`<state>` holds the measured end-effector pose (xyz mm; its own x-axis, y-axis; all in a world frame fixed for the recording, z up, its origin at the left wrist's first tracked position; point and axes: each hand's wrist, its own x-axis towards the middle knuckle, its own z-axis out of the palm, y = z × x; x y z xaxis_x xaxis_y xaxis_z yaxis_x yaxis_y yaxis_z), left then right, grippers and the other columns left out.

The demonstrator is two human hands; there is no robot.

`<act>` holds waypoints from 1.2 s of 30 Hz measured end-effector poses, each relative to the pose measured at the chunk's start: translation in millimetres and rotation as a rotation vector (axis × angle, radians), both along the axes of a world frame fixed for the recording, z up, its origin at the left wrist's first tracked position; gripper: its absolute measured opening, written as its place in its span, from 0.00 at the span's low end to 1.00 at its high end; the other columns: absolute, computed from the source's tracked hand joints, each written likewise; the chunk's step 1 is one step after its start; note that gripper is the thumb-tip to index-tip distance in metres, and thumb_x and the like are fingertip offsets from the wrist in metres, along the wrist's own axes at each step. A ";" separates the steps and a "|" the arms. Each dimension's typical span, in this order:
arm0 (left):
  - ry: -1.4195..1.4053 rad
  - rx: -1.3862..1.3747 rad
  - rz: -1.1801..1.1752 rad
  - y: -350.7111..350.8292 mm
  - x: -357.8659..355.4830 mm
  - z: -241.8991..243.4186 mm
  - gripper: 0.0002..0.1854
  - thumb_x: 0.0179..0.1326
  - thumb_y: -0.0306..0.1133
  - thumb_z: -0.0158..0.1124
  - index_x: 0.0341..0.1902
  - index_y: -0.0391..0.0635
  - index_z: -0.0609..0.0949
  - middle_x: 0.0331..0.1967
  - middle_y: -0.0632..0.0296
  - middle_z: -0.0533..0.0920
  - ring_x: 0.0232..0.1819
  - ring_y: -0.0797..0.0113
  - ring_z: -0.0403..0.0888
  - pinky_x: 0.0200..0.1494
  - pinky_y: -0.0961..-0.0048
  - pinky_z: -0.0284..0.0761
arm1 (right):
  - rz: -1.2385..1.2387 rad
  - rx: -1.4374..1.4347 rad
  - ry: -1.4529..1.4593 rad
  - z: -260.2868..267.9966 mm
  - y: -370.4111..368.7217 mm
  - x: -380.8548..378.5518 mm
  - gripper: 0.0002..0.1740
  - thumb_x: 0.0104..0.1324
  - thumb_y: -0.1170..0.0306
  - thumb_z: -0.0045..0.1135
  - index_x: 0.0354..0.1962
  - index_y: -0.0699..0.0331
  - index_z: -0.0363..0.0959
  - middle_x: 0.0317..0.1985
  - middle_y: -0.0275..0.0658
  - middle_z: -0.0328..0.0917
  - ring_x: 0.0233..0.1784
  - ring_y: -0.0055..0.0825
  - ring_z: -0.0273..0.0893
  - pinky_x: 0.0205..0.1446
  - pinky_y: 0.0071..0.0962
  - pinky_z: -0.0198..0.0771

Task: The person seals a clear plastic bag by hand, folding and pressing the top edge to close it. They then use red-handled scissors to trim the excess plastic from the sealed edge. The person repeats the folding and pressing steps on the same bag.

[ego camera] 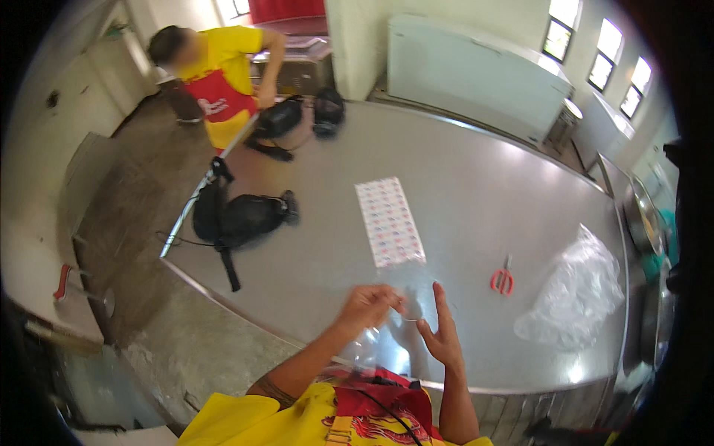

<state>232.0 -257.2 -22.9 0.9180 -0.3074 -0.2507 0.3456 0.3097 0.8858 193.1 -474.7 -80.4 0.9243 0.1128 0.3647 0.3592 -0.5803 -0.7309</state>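
Over the near part of the metal table point(468, 234), my left hand point(369, 308) has its fingertips pinched together on what looks like thin clear plastic point(365, 344), which shows below it. To its right, my right hand point(444, 334) is raised with thumb and forefinger apart, and nothing is seen gripped in it. A thin bright edge shows between the two hands; whether the right thumb touches it is unclear. Beyond them lies a white sheet with small printed marks point(390, 222). Red-handled scissors point(502, 280) lie to the right, blades pointing away.
A crumpled clear plastic bag point(574, 292) lies at the table's right. Black bags with straps point(240, 220) lie at the left, more black gear point(279, 118) at the far edge. A co-worker point(223, 83) stands at the far left. Metal pans point(641, 214) stand beyond the right edge.
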 end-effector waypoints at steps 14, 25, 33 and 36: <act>0.216 -0.583 -0.141 19.2 -25.6 -9.9 0.12 0.74 0.31 0.54 0.54 0.39 0.80 0.40 0.58 0.86 0.14 0.84 0.59 0.18 0.83 0.55 | -0.128 0.572 0.089 40.4 -17.7 5.7 0.09 0.66 0.80 0.49 0.37 0.64 0.78 0.58 0.48 0.79 0.70 0.43 0.70 0.63 0.44 0.65; 0.365 -0.235 -0.015 29.7 -38.0 45.1 0.13 0.76 0.41 0.57 0.38 0.46 0.80 0.19 0.75 0.69 0.17 0.84 0.64 0.19 0.84 0.56 | 0.525 -0.347 -0.119 80.3 -6.7 -18.2 0.14 0.42 0.73 0.69 0.31 0.58 0.82 0.23 0.36 0.75 0.33 0.35 0.75 0.46 0.39 0.61; 0.179 -0.225 -0.260 30.7 -29.8 79.5 0.15 0.77 0.41 0.55 0.37 0.44 0.80 0.17 0.74 0.70 0.16 0.85 0.61 0.19 0.82 0.55 | 0.064 -0.252 -0.102 102.8 1.2 -11.1 0.15 0.46 0.86 0.55 0.29 0.59 0.77 0.23 0.32 0.76 0.26 0.33 0.71 0.46 0.35 0.62; 0.074 -0.298 0.016 31.2 -23.4 66.3 0.15 0.77 0.41 0.54 0.38 0.44 0.80 0.19 0.71 0.73 0.16 0.84 0.62 0.20 0.82 0.57 | 0.193 -0.112 -0.036 81.3 -4.6 -17.5 0.14 0.49 0.87 0.53 0.29 0.59 0.77 0.28 0.34 0.80 0.26 0.33 0.73 0.47 0.33 0.63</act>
<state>208.6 -226.0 43.4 0.9059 -0.3629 -0.2181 0.3989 0.5585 0.7274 175.6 -479.2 0.9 0.8682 0.3284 0.3719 0.4961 -0.5752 -0.6504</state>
